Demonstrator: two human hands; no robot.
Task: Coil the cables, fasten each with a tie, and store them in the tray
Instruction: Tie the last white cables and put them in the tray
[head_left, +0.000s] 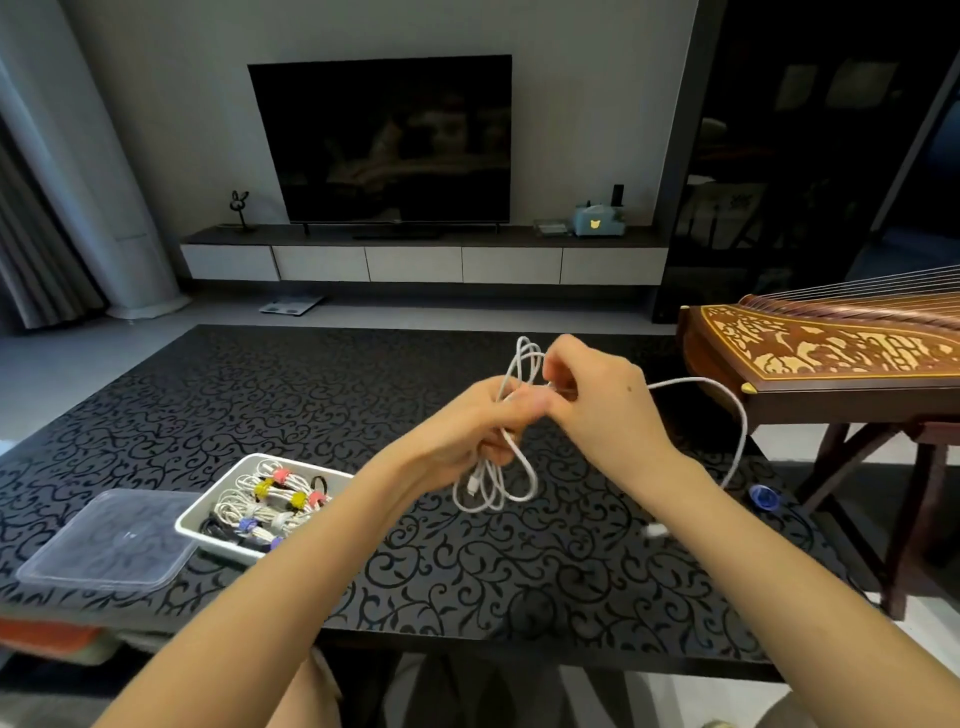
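Clear plastic lid (111, 540) lies flat at the left of a black patterned table (467, 571), just beside the near corner of a white tray (221, 544). The tray holds coiled cables (260, 512), white and black, bound with pink, yellow and purple ties and packed side by side. To the right of the tray, a person's left hand (467, 421) is raised above the table, its fingers curled round the middle of a white cable (496, 486) gathered into several loops; the loops stand up above the fist and hang down below it, clear of the table top. The right hand (597, 395) meets the left at the top of the coil, thumb and fingertips pinching a strand there. From that pinch the uncoiled length sweeps right in a wide arc and drops to the table, where its plug (655, 530) rests near the right forearm. A small blue object (763, 499) sits close to the table's right edge; what it is cannot be told. Beyond it a carved wooden zither (831, 353) stands on its frame, and a dark television (384, 140) hangs on the far wall
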